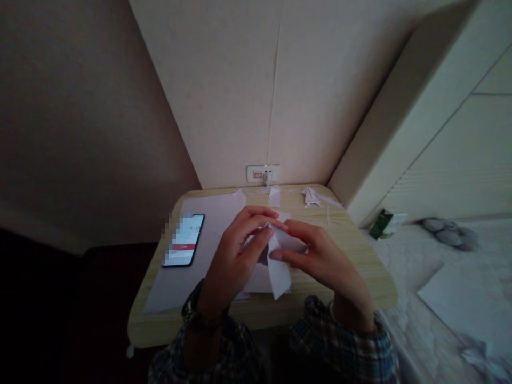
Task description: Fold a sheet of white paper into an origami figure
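Observation:
A partly folded piece of white paper [279,273] is held above the table between my two hands. My left hand [244,242] pinches its upper left side, thumb and fingers closed at the top fold. From the right, my right hand [310,242] grips the same paper, its thumb across the front and its fingertips close to my left fingers. A long flap hangs down below the thumbs. My fingers hide part of the folds. White sheets [172,293] lie under and to the left of my hands.
A phone [186,240] with a lit screen rests on the sheets at left. A folded paper figure [310,197] and paper scraps [274,196] lie at the wooden table's [376,288] back. Behind is a wall socket [263,174]. On the bed at right are a green-white box [386,224] and paper [468,304].

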The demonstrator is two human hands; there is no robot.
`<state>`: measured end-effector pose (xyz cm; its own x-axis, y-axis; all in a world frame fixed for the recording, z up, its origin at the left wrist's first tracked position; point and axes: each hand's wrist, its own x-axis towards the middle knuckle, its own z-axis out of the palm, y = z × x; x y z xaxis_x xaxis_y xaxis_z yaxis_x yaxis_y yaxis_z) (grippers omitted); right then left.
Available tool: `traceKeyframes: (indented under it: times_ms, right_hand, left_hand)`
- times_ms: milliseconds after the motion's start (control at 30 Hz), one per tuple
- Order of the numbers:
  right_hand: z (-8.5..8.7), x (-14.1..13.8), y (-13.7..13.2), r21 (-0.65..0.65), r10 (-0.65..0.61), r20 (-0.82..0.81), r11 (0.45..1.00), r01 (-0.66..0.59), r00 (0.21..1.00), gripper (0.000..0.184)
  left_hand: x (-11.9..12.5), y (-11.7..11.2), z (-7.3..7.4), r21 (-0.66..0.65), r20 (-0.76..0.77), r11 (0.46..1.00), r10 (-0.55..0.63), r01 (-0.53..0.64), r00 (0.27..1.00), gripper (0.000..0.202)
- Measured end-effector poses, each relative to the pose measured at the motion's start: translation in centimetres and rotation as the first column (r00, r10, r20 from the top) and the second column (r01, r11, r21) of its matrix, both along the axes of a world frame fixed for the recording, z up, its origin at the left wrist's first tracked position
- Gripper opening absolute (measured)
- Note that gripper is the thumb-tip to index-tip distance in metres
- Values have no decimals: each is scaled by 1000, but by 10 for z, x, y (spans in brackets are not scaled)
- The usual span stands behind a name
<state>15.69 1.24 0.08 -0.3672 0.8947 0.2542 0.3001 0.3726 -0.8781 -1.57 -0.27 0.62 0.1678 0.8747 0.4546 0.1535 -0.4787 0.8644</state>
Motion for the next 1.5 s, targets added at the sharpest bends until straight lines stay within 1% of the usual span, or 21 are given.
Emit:
traceKeyframes:
  times_ms: [133, 200, 267, 333, 400, 467, 500, 533, 567, 633, 667, 700, 733, 767, 800, 867, 967, 1133, 1233, 1333, 1500]
  right_hand:
    - [-3, 1, 2, -48, -47, -61, 998, 44, 997, 11]
    - [-4, 2, 3, -77, -95, -107, 993, 87, 990, 17]
    - [-5, 1, 3, -97, -162, -164, 984, 148, 973, 22]
    - [-6, -2, 2, -91, -235, -229, 971, 220, 945, 25]
    - [-7, -5, 1, -68, -287, -284, 958, 279, 915, 25]
    - [-7, -7, 1, -35, -306, -328, 949, 312, 894, 22]
    - [-7, -7, 1, 11, -295, -352, 948, 319, 888, 22]
    - [-7, -6, 1, 82, -268, -371, 944, 318, 889, 28]
    - [-6, -4, 1, 175, -227, -378, 935, 310, 898, 42]
    - [-5, 3, 1, 385, -136, -317, 886, 258, 939, 68]
    - [-4, 7, 0, 461, -112, -251, 860, 220, 961, 66]
    - [-3, 11, 0, 508, -110, -156, 843, 175, 982, 53]
    - [-2, 15, -1, 543, -108, -59, 831, 123, 992, 35]
    - [-1, 17, -1, 568, -103, 0, 819, 85, 995, 22]
    - [0, 18, -2, 584, -98, 45, 810, 54, 994, 15]
    - [3, 17, -4, 608, -92, 72, 793, 29, 993, 13]
    - [9, 12, -8, 595, -117, 59, 802, 59, 991, 15]
    - [17, 8, -13, 460, -156, 76, 882, 104, 985, 24]
    - [17, 9, -12, 379, -116, 73, 922, 80, 991, 24]
    - [14, 8, -10, 342, -99, 56, 937, 74, 994, 20]
    - [11, 7, -10, 329, -158, 85, 936, 122, 984, 22]
  left_hand:
    - [0, 1, -3, -48, 56, 999, -22, 24, 998, 17]
    - [-2, 3, -6, -109, 138, 994, -8, 23, 990, 18]
    - [-3, 6, -8, -156, 261, 987, 16, 26, 965, 28]
    - [-1, 8, -10, -207, 401, 977, 40, 48, 915, 40]
    - [3, 9, -10, -286, 528, 956, 104, 61, 843, 46]
    - [7, 10, -9, -357, 600, 933, 186, 53, 778, 40]
    - [8, 10, -8, -376, 616, 926, 218, 40, 757, 34]
    - [9, 11, -8, -387, 619, 922, 238, 27, 749, 29]
    - [8, 11, -7, -392, 612, 920, 246, 18, 751, 24]
    - [6, 10, -6, -395, 592, 919, 249, 7, 767, 17]
    - [4, 9, -6, -397, 579, 918, 250, 1, 776, 15]
    - [3, 8, -6, -397, 567, 918, 250, -6, 785, 13]
    - [1, 7, -6, -396, 554, 918, 250, -12, 794, 10]
    - [1, 6, -6, -395, 540, 919, 247, -17, 804, 7]
    - [0, 5, -5, -394, 524, 919, 241, -18, 817, 6]
    - [0, 3, -5, -394, 491, 919, 219, -10, 843, 4]
    - [0, 0, -2, -386, 434, 922, 161, 21, 886, 5]
    - [-3, -3, 2, -314, 249, 949, 81, 1, 965, 13]
    - [-4, -6, 6, -248, 118, 966, 107, -75, 987, 15]
    - [-4, -9, 8, -176, 16, 973, 154, -148, 988, 23]
    - [-2, -11, 9, -163, -36, 976, 139, -143, 990, 32]
